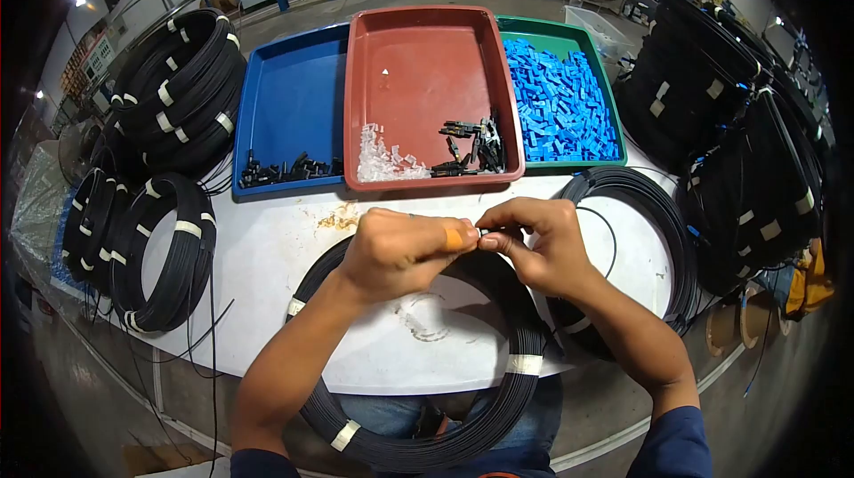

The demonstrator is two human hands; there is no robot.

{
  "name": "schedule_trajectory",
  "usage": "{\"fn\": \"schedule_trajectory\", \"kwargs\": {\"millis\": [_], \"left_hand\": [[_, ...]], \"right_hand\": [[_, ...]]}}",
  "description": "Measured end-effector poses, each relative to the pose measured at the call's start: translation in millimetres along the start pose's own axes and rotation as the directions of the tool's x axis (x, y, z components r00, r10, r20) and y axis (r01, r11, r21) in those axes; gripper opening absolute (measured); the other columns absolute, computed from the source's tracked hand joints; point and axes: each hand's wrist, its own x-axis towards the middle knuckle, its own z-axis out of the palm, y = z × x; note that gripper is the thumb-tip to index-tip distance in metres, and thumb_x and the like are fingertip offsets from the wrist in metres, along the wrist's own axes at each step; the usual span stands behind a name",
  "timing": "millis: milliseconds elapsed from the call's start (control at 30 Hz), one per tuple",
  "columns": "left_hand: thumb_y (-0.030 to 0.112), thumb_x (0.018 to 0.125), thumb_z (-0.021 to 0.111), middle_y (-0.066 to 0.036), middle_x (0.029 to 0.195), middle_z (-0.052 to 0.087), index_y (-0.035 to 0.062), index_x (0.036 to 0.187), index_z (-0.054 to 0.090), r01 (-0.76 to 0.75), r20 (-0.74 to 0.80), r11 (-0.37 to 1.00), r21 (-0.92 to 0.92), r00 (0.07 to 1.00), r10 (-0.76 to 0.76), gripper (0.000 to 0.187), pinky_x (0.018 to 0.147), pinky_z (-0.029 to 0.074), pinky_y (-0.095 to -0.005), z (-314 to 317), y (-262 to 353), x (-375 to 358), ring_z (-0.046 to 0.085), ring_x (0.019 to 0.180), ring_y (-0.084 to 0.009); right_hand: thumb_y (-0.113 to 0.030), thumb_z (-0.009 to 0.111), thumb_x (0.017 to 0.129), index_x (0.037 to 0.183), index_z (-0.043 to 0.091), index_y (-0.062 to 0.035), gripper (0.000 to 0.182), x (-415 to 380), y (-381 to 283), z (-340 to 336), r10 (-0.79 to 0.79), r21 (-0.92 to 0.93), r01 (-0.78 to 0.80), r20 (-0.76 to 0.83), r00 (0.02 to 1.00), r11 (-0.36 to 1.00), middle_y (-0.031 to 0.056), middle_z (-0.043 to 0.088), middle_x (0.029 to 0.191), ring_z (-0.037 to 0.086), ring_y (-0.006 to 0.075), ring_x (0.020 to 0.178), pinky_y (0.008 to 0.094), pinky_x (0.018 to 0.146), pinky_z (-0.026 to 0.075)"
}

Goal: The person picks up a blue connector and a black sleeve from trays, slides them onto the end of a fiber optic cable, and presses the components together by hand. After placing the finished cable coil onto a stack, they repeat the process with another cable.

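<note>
My left hand (391,251), with an orange wrap on one finger, is closed in a pinch over the near table. Opposite it, my right hand (543,242) pinches with thumb and forefinger. The fingertips of both hands meet around a small dark and whitish piece (482,232), mostly hidden, whose kind I cannot make out. Directly beneath them lies a coil of black cable (520,336) bound with white tape, resting partly on the table edge and partly over my lap.
A red tray (427,16) holds clear plastic bits and black connectors. Beside it are a blue tray (294,96) with black parts and a green tray (614,122) full of blue pieces. Cable coils (182,229) stand left; another coil (680,256) and taller stacks (756,193) stand right.
</note>
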Motion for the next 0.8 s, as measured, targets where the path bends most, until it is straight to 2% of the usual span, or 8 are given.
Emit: {"fn": "schedule_trajectory", "kwargs": {"millis": [167, 300, 367, 433, 500, 600, 700, 800], "left_hand": [[-0.002, 0.08, 0.081, -0.014, 0.085, 0.078, -0.0027, 0.092, 0.078, 0.415, 0.001, 0.851, -0.323, 0.899, -0.438, 0.013, 0.065, 0.059, -0.0228, -1, 8, 0, 0.075, 0.073, -0.0131], [-0.003, 0.076, 0.08, -0.013, 0.086, 0.077, 0.0004, 0.091, 0.076, 0.077, 0.031, 0.997, -0.032, 0.997, -0.076, 0.016, 0.062, 0.06, -0.0248, -1, 5, -1, 0.075, 0.07, -0.0177], [-0.003, 0.074, 0.079, -0.012, 0.087, 0.077, 0.0015, 0.09, 0.075, -0.13, 0.128, 0.984, 0.123, 0.985, 0.114, 0.017, 0.06, 0.06, -0.0263, -3, 7, 0, 0.075, 0.069, -0.0197], [-0.002, 0.071, 0.078, -0.011, 0.087, 0.076, 0.0034, 0.089, 0.073, -0.14, 0.173, 0.964, 0.224, 0.98, 0.102, 0.02, 0.059, 0.06, -0.029, -5, 12, 0, 0.075, 0.07, -0.0238], [-0.003, 0.074, 0.079, -0.012, 0.087, 0.077, 0.0014, 0.09, 0.075, -0.041, 0.059, 0.995, 0.087, 0.998, 0.036, 0.018, 0.061, 0.061, -0.027, -4, 6, 0, 0.076, 0.072, -0.0206], [-0.002, 0.078, 0.083, -0.015, 0.088, 0.078, -0.0034, 0.091, 0.078, 0.384, -0.015, 0.887, -0.259, 0.916, -0.401, 0.013, 0.067, 0.06, -0.0245, -5, 5, 0, 0.076, 0.076, -0.0148], [-0.001, 0.078, 0.083, -0.015, 0.087, 0.077, -0.0039, 0.09, 0.078, 0.428, 0.032, 0.845, -0.321, 0.897, -0.442, 0.013, 0.069, 0.06, -0.024, -4, 11, 1, 0.075, 0.076, -0.0149], [-0.003, 0.074, 0.079, -0.014, 0.093, 0.077, -0.0002, 0.096, 0.077, 0.104, 0.023, 0.994, -0.033, 0.994, -0.103, 0.022, 0.06, 0.058, -0.0254, -7, 7, -2, 0.076, 0.076, -0.0173]], "right_hand": [[0.002, 0.076, 0.072, 0.092, 0.07, -0.0057, 0.022, 3, 1, 6, -0.509, -0.354, 0.434, -0.15, 0.848, 0.828, 0.0085, 0.069, 0.076, 0.062, 0.025, 0.061, 0.0372, 0.056, 0.047], [0.001, 0.075, 0.075, 0.092, 0.072, -0.0034, 0.018, -2, -7, 0, -0.351, -0.404, 0.3, -0.056, 0.935, 0.864, 0.0117, 0.069, 0.074, 0.062, 0.0232, 0.06, 0.0364, 0.057, 0.048], [-0.001, 0.076, 0.079, 0.093, 0.073, -0.0004, 0.014, -3, -5, -6, 0.24, 0.071, -0.252, 0.139, 0.961, 0.965, 0.0132, 0.07, 0.074, 0.062, 0.0175, 0.061, 0.0328, 0.06, 0.049], [-0.003, 0.077, 0.082, 0.094, 0.074, 0.0008, 0.013, -1, 0, -5, 0.244, 0.141, -0.268, 0.169, 0.955, 0.953, 0.0133, 0.072, 0.074, 0.062, 0.0132, 0.062, 0.0301, 0.061, 0.05], [-0.003, 0.079, 0.081, 0.095, 0.074, -0.0003, 0.014, -1, -1, 0, 0.055, 0.082, -0.055, 0.003, 0.998, 0.995, 0.0127, 0.073, 0.077, 0.062, 0.0137, 0.063, 0.0293, 0.061, 0.05], [0.002, 0.078, 0.076, 0.095, 0.072, -0.0016, 0.02, -2, 3, 7, -0.249, -0.124, 0.232, -0.138, 0.959, 0.965, 0.0109, 0.069, 0.076, 0.061, 0.0199, 0.06, 0.0335, 0.057, 0.049], [0.006, 0.075, 0.071, 0.095, 0.068, -0.0039, 0.027, -3, -1, 4, -0.508, -0.347, 0.437, -0.143, 0.85, 0.83, 0.0089, 0.064, 0.072, 0.059, 0.0265, 0.058, 0.0386, 0.054, 0.047], [0.005, 0.073, 0.074, 0.095, 0.07, -0.0017, 0.022, -5, -6, 5, -0.441, -0.353, 0.379, -0.115, 0.89, 0.856, 0.0109, 0.066, 0.073, 0.061, 0.0267, 0.06, 0.036, 0.057, 0.049]]}}
